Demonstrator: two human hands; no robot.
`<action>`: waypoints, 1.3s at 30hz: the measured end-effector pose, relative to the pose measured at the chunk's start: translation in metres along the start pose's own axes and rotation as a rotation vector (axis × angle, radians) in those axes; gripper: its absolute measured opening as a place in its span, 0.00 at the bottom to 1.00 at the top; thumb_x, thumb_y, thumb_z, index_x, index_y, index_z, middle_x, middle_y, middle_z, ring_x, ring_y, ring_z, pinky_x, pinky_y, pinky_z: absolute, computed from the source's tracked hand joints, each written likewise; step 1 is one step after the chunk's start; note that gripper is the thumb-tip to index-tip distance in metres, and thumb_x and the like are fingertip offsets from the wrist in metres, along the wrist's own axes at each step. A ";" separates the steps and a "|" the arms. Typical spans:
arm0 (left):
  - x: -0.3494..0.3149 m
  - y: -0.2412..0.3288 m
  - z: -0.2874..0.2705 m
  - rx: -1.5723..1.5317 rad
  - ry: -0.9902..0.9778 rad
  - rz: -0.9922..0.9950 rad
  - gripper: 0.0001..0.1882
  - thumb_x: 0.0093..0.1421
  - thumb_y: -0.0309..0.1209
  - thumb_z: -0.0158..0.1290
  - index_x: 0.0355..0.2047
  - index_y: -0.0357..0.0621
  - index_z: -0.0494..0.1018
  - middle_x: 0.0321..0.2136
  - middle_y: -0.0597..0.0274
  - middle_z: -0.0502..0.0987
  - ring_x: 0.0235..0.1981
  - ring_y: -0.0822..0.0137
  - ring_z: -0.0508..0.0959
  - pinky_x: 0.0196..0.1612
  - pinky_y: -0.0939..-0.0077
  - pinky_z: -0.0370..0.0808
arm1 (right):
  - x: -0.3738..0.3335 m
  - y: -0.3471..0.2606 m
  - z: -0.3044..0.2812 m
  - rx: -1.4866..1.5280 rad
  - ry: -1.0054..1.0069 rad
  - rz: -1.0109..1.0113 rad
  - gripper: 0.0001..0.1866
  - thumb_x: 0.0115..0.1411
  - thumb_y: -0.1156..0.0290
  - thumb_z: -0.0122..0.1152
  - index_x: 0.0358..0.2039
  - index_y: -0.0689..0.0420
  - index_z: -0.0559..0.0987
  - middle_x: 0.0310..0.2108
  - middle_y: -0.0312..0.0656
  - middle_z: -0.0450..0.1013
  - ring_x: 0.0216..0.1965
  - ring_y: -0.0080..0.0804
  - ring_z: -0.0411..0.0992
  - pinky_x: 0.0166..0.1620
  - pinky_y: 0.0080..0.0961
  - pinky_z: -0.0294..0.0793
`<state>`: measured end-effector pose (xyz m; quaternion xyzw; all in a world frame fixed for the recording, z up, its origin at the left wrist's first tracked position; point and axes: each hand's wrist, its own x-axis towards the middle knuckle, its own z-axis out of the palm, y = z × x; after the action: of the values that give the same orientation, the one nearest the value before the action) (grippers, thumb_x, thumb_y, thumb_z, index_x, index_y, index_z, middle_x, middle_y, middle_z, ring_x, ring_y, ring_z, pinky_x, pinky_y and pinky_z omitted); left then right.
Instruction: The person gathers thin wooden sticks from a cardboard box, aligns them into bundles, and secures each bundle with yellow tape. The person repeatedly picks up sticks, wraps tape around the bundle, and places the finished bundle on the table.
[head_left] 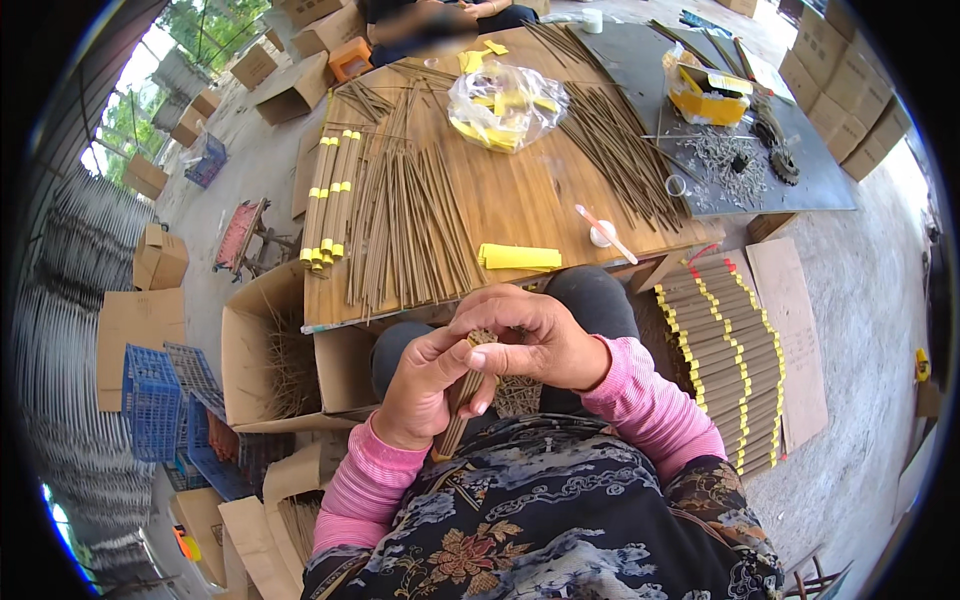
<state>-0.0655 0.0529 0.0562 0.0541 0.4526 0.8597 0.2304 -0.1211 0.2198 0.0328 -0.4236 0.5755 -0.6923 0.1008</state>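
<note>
Both my hands hold one bundle of thin brown sticks (458, 415) over my lap. My left hand (425, 390) wraps around the bundle from below, and my right hand (530, 335) closes over its top end. On the low wooden table (510, 195) in front of me lie loose brown sticks (405, 225), finished bundles with yellow bands (328, 195) at the left, and a small stack of yellow paper strips (518, 257) nearest my hands. A clear plastic bag of yellow strips (503, 105) sits farther back.
A white glue pot with a brush (603, 233) stands on the table's right part. Many banded bundles (725, 355) are stacked on the floor at my right. An open cardboard box (275, 355) and blue crates (155, 400) are at my left. Another person sits across the table.
</note>
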 end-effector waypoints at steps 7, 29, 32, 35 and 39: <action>0.000 -0.005 -0.010 -0.187 -0.081 -0.034 0.20 0.59 0.34 0.47 0.48 0.36 0.63 0.27 0.54 0.72 0.14 0.63 0.72 0.12 0.79 0.65 | -0.001 0.005 -0.008 0.129 -0.047 -0.049 0.18 0.52 0.67 0.61 0.44 0.58 0.74 0.41 0.42 0.65 0.43 0.30 0.65 0.46 0.24 0.64; 0.006 0.128 0.019 -0.056 -0.076 0.745 0.17 0.64 0.35 0.38 0.41 0.29 0.62 0.48 0.41 0.61 0.29 0.69 0.68 0.31 0.80 0.71 | -0.003 0.026 -0.018 -0.396 0.228 -0.115 0.30 0.51 0.70 0.62 0.54 0.60 0.62 0.49 0.46 0.65 0.52 0.37 0.62 0.53 0.28 0.61; 0.011 0.125 -0.002 -0.399 0.087 0.774 0.18 0.63 0.33 0.38 0.41 0.24 0.61 0.46 0.39 0.63 0.35 0.61 0.69 0.42 0.72 0.71 | 0.005 0.018 0.004 -0.425 0.210 -0.271 0.52 0.40 0.58 0.70 0.60 0.59 0.49 0.57 0.52 0.54 0.59 0.44 0.52 0.59 0.34 0.52; 0.028 0.086 -0.024 -0.542 0.188 0.699 0.18 0.63 0.33 0.40 0.39 0.23 0.61 0.43 0.38 0.65 0.40 0.56 0.70 0.48 0.64 0.71 | 0.006 0.006 0.018 -0.003 0.327 -0.449 0.51 0.44 0.56 0.68 0.60 0.61 0.47 0.59 0.51 0.51 0.61 0.41 0.49 0.60 0.36 0.47; 0.027 0.031 -0.029 -0.494 0.262 0.457 0.15 0.61 0.34 0.43 0.38 0.29 0.64 0.36 0.44 0.70 0.40 0.56 0.71 0.48 0.62 0.70 | 0.002 -0.021 0.014 0.175 0.458 -0.483 0.29 0.58 0.58 0.51 0.53 0.64 0.58 0.52 0.53 0.61 0.55 0.39 0.58 0.58 0.35 0.53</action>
<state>-0.1094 0.0283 0.0611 -0.0140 0.2333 0.9721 -0.0214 -0.1050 0.2147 0.0520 -0.3710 0.4047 -0.8200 -0.1617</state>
